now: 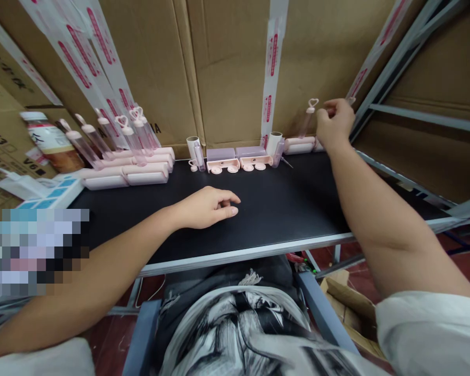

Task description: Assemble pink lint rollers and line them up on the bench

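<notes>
My left hand (211,208) hovers over or rests on the black tabletop (282,209), palm down and holding nothing, with thumb and forefinger apart. At the back right, my right hand (336,124) is raised with its fingers curled in. A small pale pink tip (351,99) shows just behind its fingers; what they grip is hidden. Left of this hand stands a clear tube with a pink heart-shaped loop (312,104), above a pale pink case (300,145). Nearer the middle, two pink pieces with round discs (224,166) lie before lilac blocks (221,153).
White cylinders (274,140) stand beside the lilac blocks. Several pink cases with clear tubes (127,172) fill the back left, near a labelled bottle (50,141) and a power strip (57,190). Taped cardboard (231,68) walls the back; a metal frame (411,112) bounds the right.
</notes>
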The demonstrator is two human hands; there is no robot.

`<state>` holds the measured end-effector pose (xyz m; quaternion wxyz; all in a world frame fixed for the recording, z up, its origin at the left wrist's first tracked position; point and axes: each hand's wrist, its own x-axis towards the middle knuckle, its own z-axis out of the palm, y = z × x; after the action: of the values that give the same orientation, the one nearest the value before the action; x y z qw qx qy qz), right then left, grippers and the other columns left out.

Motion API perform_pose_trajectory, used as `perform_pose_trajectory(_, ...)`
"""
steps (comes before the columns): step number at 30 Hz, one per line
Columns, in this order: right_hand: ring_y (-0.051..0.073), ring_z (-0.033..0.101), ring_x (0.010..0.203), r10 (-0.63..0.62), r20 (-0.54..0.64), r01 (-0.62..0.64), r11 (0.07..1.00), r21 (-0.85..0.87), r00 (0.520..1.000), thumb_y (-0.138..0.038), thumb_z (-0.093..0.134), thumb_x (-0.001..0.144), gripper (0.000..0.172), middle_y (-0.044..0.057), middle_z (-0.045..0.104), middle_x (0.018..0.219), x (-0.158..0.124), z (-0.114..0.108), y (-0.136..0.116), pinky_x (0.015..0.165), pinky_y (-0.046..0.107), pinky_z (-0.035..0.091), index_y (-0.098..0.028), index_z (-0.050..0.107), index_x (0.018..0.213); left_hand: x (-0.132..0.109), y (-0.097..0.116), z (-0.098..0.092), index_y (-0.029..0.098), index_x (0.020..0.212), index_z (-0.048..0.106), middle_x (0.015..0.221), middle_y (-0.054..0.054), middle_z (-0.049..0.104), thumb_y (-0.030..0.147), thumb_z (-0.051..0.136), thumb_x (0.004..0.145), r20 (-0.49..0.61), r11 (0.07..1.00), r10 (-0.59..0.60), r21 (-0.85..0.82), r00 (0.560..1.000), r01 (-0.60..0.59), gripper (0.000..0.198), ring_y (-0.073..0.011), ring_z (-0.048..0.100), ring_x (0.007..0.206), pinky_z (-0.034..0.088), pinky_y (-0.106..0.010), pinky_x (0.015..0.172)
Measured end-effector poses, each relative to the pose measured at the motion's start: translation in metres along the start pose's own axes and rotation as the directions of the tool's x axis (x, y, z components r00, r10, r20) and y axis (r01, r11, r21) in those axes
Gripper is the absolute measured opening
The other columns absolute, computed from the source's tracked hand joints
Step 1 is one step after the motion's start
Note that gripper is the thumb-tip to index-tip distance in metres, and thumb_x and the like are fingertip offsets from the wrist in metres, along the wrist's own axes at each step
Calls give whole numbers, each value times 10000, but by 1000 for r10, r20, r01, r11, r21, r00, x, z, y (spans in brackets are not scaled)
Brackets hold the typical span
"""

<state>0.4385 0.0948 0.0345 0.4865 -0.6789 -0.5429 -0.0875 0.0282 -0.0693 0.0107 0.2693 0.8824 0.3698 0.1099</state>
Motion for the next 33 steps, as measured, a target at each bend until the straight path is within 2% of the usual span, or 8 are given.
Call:
perform_pose_trajectory(7, 358, 748, 1036, -142, 420, 200, 975, -97, 896, -546, 788, 911, 318, 134, 806, 1006, -25, 11, -43, 972, 489, 596, -229, 787, 934, 1, -2, 0, 130, 1355, 773, 1014, -86, 812, 471, 625, 1012, -14, 999, 17, 49, 1000, -16, 506, -170, 702, 820, 522, -289, 810)
perform_pose_trajectory(14, 351, 768, 1009, -152, 467, 232, 965, -120, 871, -359, 817, 867, 139, 83, 767, 870, -29, 20, -41, 965, 487, 598, -235, 774, 821, 0, -1, -1, 129, 1348, 774, 1019, -89, 813, 473, 625, 1015, -14, 998, 24, 53, 1000, -23, 502, -172, 702, 823, 521, -293, 815)
perform_pose_trajectory(21, 169, 541, 627, -110, 402, 49, 986, 159, 909, -328, 839, 897, 328, 32, 622, 655, -26, -28, -62, 667, 364, 532, -224, 627, 668, 1, -4, 3, 145, 1290, 791, 917, -49, 786, 471, 638, 1010, -106, 999, 29, 33, 994, -26, 455, -145, 665, 738, 520, -274, 753)
perform_pose_trajectory(23, 116, 447, 533, -125, 557, -177, 872, 456, 821, -331, 807, 937, 350, 3, 562, 589, -38, -35, -74, 523, 291, 410, -213, 593, 686, 2, -8, 5, 157, 1361, 749, 912, -31, 773, 437, 640, 1013, -190, 999, 35, 30, 981, -29, 460, -134, 658, 706, 529, -270, 738)
perform_pose_trajectory(26, 103, 497, 503, -370, 765, -493, 600, 630, 527, -441, 924, 829, 408, -10, 579, 570, -75, -30, -100, 473, 245, 384, -184, 617, 749, 4, -15, 7, 207, 1595, 551, 1086, -38, 763, 357, 682, 997, -368, 991, 121, 93, 922, -93, 631, -105, 644, 680, 565, -267, 741)
perform_pose_trajectory(29, 81, 479, 457, -515, 828, -659, 546, 517, 223, -619, 998, 692, 597, -19, 604, 567, -126, -15, -128, 449, 219, 377, -174, 604, 753, 5, -20, 8, 284, 1591, 550, 1282, -81, 701, 309, 693, 1017, -470, 915, 388, 297, 793, -272, 592, -127, 690, 836, 617, -295, 828)
perform_pose_trajectory(31, 85, 500, 464, -545, 830, -690, 557, 463, 118, -695, 974, 686, 638, -28, 614, 582, -153, -6, -142, 457, 214, 391, -183, 607, 790, 4, -19, 8, 294, 1433, 685, 1280, -98, 674, 304, 684, 1041, -458, 810, 569, 453, 683, -372, 392, -180, 707, 1022, 627, -324, 892)
perform_pose_trajectory(33, 97, 507, 466, -569, 816, -606, 617, 502, 96, -773, 887, 744, 644, -20, 624, 593, -164, 0, -147, 458, 228, 400, -188, 620, 787, 3, -14, 8, 275, 1274, 753, 1259, -117, 671, 338, 707, 1038, -442, 735, 659, 550, 609, -396, 249, -236, 688, 1170, 623, -370, 944)
